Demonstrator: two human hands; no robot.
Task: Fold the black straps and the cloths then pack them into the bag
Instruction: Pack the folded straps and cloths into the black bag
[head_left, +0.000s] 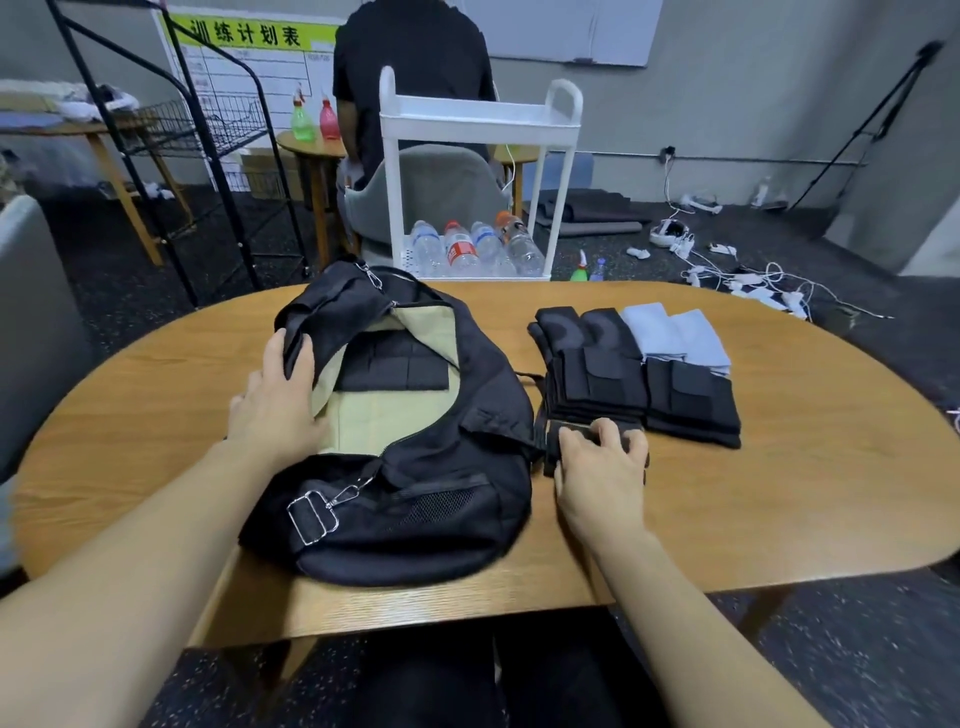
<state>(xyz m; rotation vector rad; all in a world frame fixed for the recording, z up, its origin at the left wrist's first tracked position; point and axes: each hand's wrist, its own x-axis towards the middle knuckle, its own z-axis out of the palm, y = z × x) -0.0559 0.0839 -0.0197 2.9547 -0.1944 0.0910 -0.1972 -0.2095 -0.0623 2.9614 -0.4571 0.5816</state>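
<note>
While the left hand (283, 400) holds the bag (415, 467) open by its rim, the right hand (602, 462) grips 1 folded strap (566, 434) lying crosswise just beside the bag.

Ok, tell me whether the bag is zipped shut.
No: the bag lies unzipped on the table, the left hand holding its flap back, with folded straps inside.

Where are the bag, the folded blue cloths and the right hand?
bag (467, 415), head view, black outer side.
folded blue cloths (670, 335), head view, top surface.
right hand (602, 467), head view, back of hand.
</note>
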